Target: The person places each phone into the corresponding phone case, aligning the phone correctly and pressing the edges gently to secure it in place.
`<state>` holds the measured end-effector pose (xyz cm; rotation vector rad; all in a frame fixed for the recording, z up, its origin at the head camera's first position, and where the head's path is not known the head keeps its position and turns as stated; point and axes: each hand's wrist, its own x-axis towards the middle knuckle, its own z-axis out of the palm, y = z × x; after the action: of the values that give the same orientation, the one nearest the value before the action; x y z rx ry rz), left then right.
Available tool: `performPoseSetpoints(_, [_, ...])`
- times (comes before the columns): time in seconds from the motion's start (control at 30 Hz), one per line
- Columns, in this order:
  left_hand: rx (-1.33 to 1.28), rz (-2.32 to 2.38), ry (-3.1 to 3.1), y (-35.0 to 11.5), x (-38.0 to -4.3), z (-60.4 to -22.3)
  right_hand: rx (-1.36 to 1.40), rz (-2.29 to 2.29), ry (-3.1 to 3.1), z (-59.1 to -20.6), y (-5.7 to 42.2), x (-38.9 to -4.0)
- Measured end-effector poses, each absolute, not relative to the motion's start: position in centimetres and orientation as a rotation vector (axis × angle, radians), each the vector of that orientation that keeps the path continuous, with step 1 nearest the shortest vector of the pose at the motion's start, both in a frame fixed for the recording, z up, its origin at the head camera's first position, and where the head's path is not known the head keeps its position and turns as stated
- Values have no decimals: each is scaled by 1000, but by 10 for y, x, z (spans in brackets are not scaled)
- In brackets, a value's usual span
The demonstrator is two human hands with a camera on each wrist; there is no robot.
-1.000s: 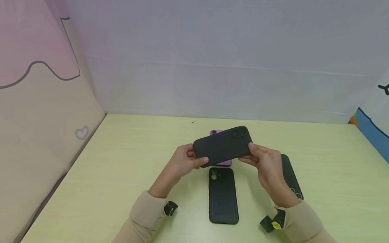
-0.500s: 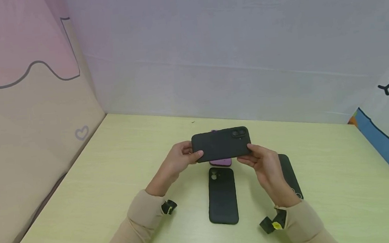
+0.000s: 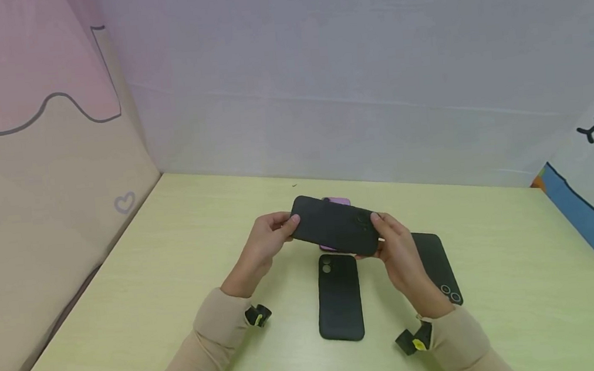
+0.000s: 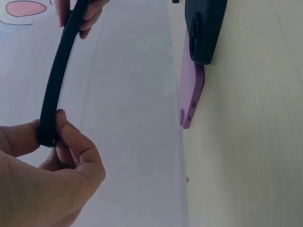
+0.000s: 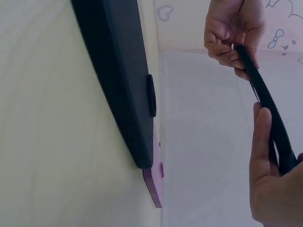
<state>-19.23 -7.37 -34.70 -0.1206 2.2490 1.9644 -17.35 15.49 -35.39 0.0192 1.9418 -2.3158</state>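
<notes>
A black phone case (image 3: 326, 221) is stretched between both hands above the table, its camera end at the right and tilted down. My left hand (image 3: 260, 245) pinches its left end with the thumb over the outer face. At the other end my right hand (image 3: 401, 256) grips the corner by the camera cutouts. Edge-on in the left wrist view, the case (image 4: 57, 80) shows a slight bend. Behind it lies a purple phone (image 3: 339, 201), mostly covered in the head view. A second black phone case (image 3: 339, 305) lies flat just in front of that phone.
A dark phone (image 3: 433, 259) with ringed lenses lies to the right, partly behind my right forearm. The pale yellow table (image 3: 200, 229) runs back to a grey-white cloth wall (image 3: 347, 87). A printed cloth (image 3: 53, 189) hangs along the left side.
The held case has levelled, then turned so its right end dips and its left end rises. Both hands keep their grip; the right hand has shifted slightly left. Things on the table stay put.
</notes>
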Motion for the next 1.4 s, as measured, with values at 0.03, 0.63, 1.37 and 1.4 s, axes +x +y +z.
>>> performPoseSetpoints(0.03, [-123, 1962, 2256, -74, -192, -347, 30, -2301, 1968, -354, 154, -173])
performPoseSetpoints(0.63, [-195, 2057, 2271, -75, -192, -344, 20, -2149, 2362, -359, 153, -174])
performPoseSetpoints(1.37, [11, 2132, 2083, -66, -186, -348, 269, -2248, 2283, -353, 159, -173])
performPoseSetpoints(1.4, [7, 2134, 2083, -66, -186, -348, 270, -2274, 2235, -352, 159, -173])
